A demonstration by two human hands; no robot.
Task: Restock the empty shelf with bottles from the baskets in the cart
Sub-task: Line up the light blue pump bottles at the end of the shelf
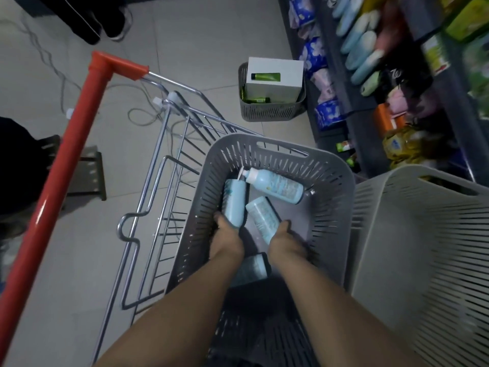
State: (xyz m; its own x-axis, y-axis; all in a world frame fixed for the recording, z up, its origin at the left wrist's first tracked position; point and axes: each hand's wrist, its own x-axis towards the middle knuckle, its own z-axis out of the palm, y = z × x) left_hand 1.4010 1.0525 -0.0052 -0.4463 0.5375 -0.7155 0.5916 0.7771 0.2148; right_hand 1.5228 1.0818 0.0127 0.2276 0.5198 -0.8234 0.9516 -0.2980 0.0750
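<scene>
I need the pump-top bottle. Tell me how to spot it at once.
Look in the dark basket in the cart, left of the pale basket. The pump bottle lies on its side across the far end, beyond the left hand and right hand. Only it shows a white pump head.

Bottles (275,185) lie in the left basket (341,181) in the cart (169,154); a second basket (423,234) sits right of it, shelves (397,75) farther right.

The grey basket (328,207) is open above, with slatted walls closing every side. A pump bottle (280,185) lies across its far end, and bare bottom shows at right.
</scene>
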